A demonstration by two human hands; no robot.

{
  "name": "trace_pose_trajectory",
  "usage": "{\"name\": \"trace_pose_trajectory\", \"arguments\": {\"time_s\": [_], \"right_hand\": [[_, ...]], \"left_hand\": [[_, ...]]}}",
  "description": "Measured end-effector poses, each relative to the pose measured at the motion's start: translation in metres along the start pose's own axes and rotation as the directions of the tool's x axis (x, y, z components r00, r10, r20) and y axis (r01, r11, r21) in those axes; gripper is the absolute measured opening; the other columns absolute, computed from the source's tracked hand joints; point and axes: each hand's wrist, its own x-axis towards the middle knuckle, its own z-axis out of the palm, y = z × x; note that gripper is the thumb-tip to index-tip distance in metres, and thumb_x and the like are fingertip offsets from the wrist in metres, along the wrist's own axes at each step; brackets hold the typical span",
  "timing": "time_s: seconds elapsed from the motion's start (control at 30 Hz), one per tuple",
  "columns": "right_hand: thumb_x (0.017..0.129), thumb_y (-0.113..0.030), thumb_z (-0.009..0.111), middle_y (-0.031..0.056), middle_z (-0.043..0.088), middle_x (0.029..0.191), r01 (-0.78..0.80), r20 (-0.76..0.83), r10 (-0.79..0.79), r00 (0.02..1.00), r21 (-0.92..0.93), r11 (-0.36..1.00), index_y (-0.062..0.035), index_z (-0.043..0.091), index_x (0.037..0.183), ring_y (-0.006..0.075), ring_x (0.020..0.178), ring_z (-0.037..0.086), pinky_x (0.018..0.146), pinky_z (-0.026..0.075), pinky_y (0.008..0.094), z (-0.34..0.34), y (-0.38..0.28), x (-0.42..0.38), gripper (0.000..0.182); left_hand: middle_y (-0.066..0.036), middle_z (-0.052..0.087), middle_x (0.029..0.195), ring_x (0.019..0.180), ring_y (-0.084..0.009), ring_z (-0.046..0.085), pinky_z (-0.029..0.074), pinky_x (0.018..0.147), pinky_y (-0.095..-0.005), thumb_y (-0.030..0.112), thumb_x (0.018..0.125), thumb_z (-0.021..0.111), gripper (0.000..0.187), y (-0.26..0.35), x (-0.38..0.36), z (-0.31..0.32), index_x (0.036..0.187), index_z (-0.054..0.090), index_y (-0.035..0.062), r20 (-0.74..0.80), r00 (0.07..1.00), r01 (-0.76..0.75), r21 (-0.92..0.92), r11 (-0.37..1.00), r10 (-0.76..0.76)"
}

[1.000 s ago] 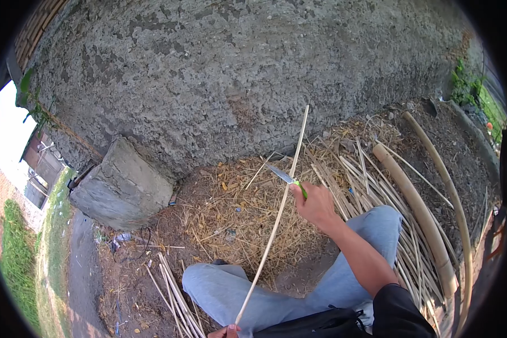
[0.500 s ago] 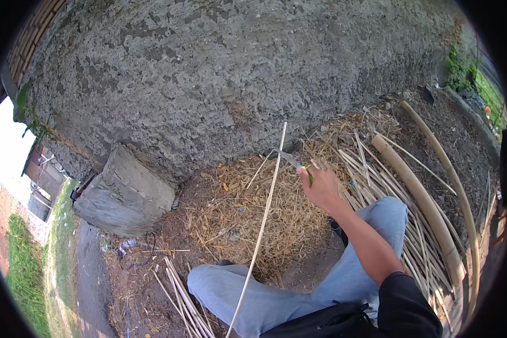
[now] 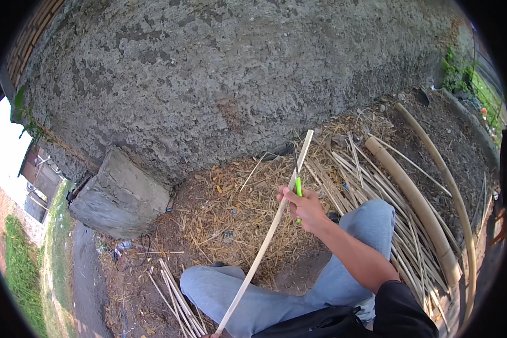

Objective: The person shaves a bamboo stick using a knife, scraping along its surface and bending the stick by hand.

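Observation:
A long pale bamboo strip runs slantwise from the bottom edge up toward the wall. Near its upper part, my right hand is closed round a knife with a green handle, thumb and fingers also touching the strip. The dark narrow blade points up beside the strip. Only a sliver of my left hand shows at the bottom edge, at the strip's lower end; its fingers are hidden.
A rough grey wall stands ahead, with a concrete block at left. Straw and shavings cover the ground. Bamboo strips and thick poles lie at right; more thin strips lie at lower left.
My right hand has moved down and left, with the knife turned upright, and now touches the strip. The strip's broader side shows, and its upper end has shifted right.

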Motion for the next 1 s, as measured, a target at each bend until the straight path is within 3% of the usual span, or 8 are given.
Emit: {"name": "trace_pose_trajectory", "arguments": {"time_s": [0.2, 0.33, 0.5, 0.6, 0.67, 0.73, 0.8, 1.0], "right_hand": [[0.102, -0.024, 0.062, 0.0079, 0.073, 0.103, 0.032, -0.002, -0.033, 0.999, 0.132, 0.991, -0.0031, 0.067, 0.119, 0.005, 0.044, 0.033, 0.042, 0.029, 0.023, 0.008, -0.011, -0.006, 0.027], [0.101, -0.024, 0.064, 0.0079, 0.073, 0.101, 0.019, -0.028, -0.014, 1.0, 0.189, 0.982, -0.0028, 0.067, 0.116, 0.0051, 0.043, 0.034, 0.041, 0.028, 0.0226, 0.019, -0.011, -0.018, 0.027], [0.1, -0.026, 0.066, 0.006, 0.074, 0.092, 0.052, -0.091, -0.04, 0.995, 0.136, 0.989, -0.0044, 0.07, 0.106, 0.0043, 0.042, 0.036, 0.038, 0.027, 0.0235, 0.031, 0.001, -0.024, 0.023], [0.099, -0.029, 0.068, 0.0054, 0.074, 0.091, 0.048, -0.096, -0.039, 0.995, 0.096, 0.994, -0.0027, 0.071, 0.105, 0.0042, 0.042, 0.038, 0.036, 0.027, 0.0245, 0.032, 0.002, -0.024, 0.027], [0.099, -0.033, 0.067, 0.007, 0.074, 0.092, 0.034, -0.056, -0.042, 0.998, -0.141, 0.989, -0.001, 0.07, 0.107, 0.0085, 0.045, 0.046, 0.039, 0.033, 0.0275, 0.021, 0.004, -0.019, 0.033], [0.098, -0.036, 0.067, 0.0085, 0.074, 0.093, 0.018, -0.022, -0.028, 0.999, -0.372, 0.928, 0.0008, 0.07, 0.11, 0.0128, 0.048, 0.055, 0.043, 0.04, 0.0306, 0.005, 0.004, -0.01, 0.039], [0.098, -0.041, 0.065, 0.0118, 0.073, 0.089, 0.418, 0.165, -0.605, 0.779, -0.855, 0.306, 0.0032, 0.064, 0.124, 0.0266, 0.064, 0.069, 0.057, 0.05, 0.0429, -0.012, -0.003, 0.002, 0.051], [0.1, -0.036, 0.061, 0.019, 0.071, 0.089, -0.067, 0.013, -0.671, 0.741, -0.993, -0.093, -0.0019, 0.051, 0.141, 0.0362, 0.074, 0.071, 0.065, 0.054, 0.0482, -0.03, -0.03, 0.002, 0.054]], "left_hand": [[-0.021, 0.071, 0.103, 0.099, -0.0387, 0.067, 0.053, 0.087, -0.0442, 0.025, 0.093, 0.066, 0.037, 0.056, 0.016, -0.007, 0.124, 0.066, 0.005, -0.369, 0.926, 0.211, 0.353, 0.911, -0.072], [-0.027, 0.059, 0.129, 0.13, -0.0432, 0.048, 0.039, 0.109, -0.0474, 0.028, 0.091, 0.068, 0.049, 0.11, 0.038, 0.018, 0.13, 0.06, -0.0003, -0.489, 0.751, -0.172, 0.503, 0.847, 0.443], [-0.012, 0.066, 0.075, 0.055, -0.0272, 0.063, 0.046, 0.049, -0.0374, 0.028, 0.099, 0.064, 0.038, 0.174, 0.125, 0.064, 0.115, 0.059, -0.0056, -0.263, 0.236, -0.426, 0.837, 0.343, 0.935], [-0.017, 0.071, 0.092, 0.066, -0.039, 0.068, 0.053, 0.059, -0.0485, 0.025, 0.095, 0.066, 0.047, 0.183, 0.142, 0.085, 0.135, 0.052, 0.0035, -0.238, 0.405, -0.509, 0.743, 0.434, 0.883], [-0.019, 0.07, 0.09, 0.071, -0.0394, 0.067, 0.052, 0.062, -0.0458, 0.017, 0.094, 0.066, 0.039, 0.183, 0.142, 0.09, 0.128, 0.056, 0.0007, -0.176, 0.797, -0.386, 0.588, 0.71, 0.578], [-0.019, 0.069, 0.087, 0.069, -0.0393, 0.066, 0.051, 0.061, -0.0458, 0.015, 0.094, 0.065, 0.035, 0.179, 0.142, 0.085, 0.125, 0.058, 0.0013, -0.233, 0.771, -0.401, 0.546, 0.736, 0.593], [-0.02, 0.068, 0.085, 0.068, -0.0393, 0.065, 0.05, 0.06, -0.0458, 0.014, 0.094, 0.065, 0.031, 0.174, 0.138, 0.076, 0.123, 0.06, 0.0019, -0.289, 0.754, -0.405, 0.502, 0.764, 0.59], [-0.019, 0.062, 0.07, 0.06, -0.0317, 0.062, 0.045, 0.055, -0.0411, 0.022, 0.101, 0.059, 0.03, 0.161, 0.111, 0.058, 0.121, 0.064, 0.0001, -0.43, 0.813, -0.234, 0.375, 0.897, 0.392]]}}
